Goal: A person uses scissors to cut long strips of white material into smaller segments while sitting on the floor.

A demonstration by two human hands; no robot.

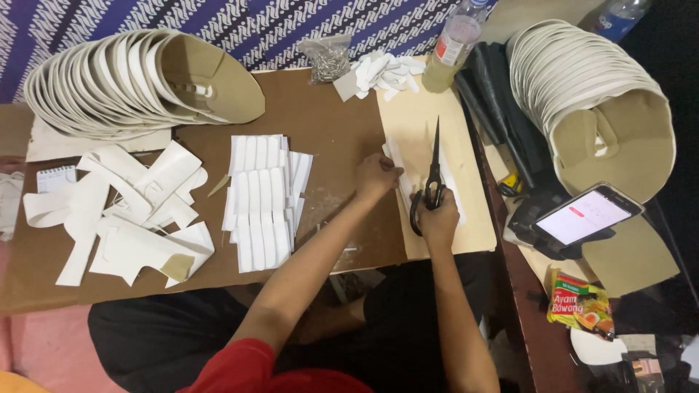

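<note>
The brown board has bare room at twelve o'clock of the hands. Stacked cap brims crowd ten o'clock, another stack two o'clock. White strips lie at nine. The left hand presses the white piece; the right hand grips black scissors, blades closed, pointing to twelve.

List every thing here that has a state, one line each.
scissors: held in right hand, blades shut, tips pointing away
white strip: flat, pressed by left hand
cut strips: laid in rows
phone: screen lit
bottle: upright
cap brims: nested in a stack
</note>
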